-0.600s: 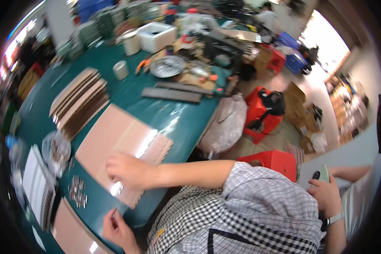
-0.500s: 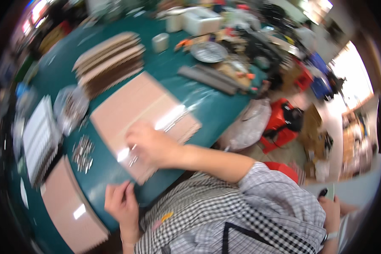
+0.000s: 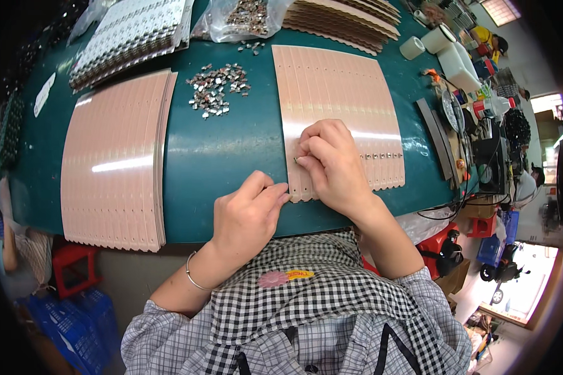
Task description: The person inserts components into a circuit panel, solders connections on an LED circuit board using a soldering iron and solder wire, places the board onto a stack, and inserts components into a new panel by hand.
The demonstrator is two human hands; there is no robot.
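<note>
I see the right hand [image 3: 333, 164] over the pink scalloped panel [image 3: 338, 87], thumb and forefinger pinched on what looks like a tiny metal piece [image 3: 296, 160], mostly hidden by the fingertips. The hand also blocks part of the panel's lower strips, left of a row of small metal fittings [image 3: 385, 155]. The left hand [image 3: 249, 209] curls near the panel's lower left corner, fingertips drawn together; I can't tell whether they grip anything. The top edge crops the plastic bag [image 3: 214, 25].
</note>
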